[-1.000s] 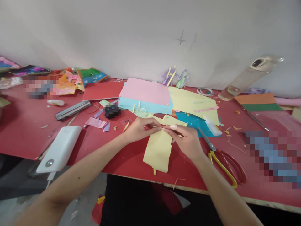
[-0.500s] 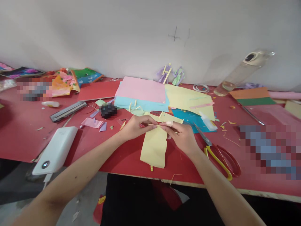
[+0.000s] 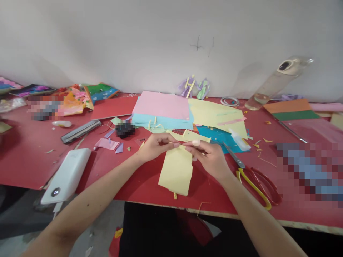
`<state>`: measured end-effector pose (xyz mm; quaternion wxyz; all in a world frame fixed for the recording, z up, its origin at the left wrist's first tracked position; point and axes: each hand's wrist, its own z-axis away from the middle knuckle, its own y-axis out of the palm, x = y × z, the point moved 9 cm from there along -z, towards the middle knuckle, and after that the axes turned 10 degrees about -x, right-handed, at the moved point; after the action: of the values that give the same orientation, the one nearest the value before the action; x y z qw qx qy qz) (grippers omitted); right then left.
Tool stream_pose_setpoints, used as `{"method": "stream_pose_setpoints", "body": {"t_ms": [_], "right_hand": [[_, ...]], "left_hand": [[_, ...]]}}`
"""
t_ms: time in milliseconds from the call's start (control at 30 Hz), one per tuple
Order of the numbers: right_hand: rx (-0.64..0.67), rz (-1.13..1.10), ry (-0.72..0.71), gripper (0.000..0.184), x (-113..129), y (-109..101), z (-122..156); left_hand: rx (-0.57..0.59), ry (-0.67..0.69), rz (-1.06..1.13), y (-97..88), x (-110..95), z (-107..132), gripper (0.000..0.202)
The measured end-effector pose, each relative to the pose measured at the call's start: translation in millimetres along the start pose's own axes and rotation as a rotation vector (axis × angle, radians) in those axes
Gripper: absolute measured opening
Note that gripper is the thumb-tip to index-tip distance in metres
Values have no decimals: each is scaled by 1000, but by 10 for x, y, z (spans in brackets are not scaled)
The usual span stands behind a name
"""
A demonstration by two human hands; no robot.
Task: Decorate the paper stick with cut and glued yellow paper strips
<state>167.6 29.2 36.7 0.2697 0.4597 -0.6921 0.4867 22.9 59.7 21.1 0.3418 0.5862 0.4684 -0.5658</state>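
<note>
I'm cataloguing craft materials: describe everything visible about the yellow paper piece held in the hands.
The pale yellow paper piece is plain, roughly rectangular, with uneven edges. The left hand and right hand pinch its top edge. It extends over the red tabletop toward the near side; whether its lower end touches is unclear.

yellow sheet (image 3: 177,171): matt paper, rough-edged | scissor blades (image 3: 235,159): metal | power bank (image 3: 71,171): smooth plastic
</note>
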Motion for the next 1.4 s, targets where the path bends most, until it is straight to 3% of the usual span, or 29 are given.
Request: {"method": "stream_pose_setpoints", "body": {"t_ms": [133,300,600,800,1133,1400], "right_hand": [[-7,12,-24,17,8,5,0],[12,11,-27,18,6,31,13],[30,-31,40,13,18,69,23],[14,-52,53,16,2,50,16],[44,-157,206,21,-86,83,-5],[82,-165,194,18,-56,112,-5]], "left_hand": [[21,-39,17,31,12,0,18],[14,44,-78,27,-86,6,18],[48,39,-41,44,-42,15,17],[77,-36,8,56,13,0,17],[88,-150,146,85,143,-20,17],[107,-78,43,90,62,-12,21]]}}
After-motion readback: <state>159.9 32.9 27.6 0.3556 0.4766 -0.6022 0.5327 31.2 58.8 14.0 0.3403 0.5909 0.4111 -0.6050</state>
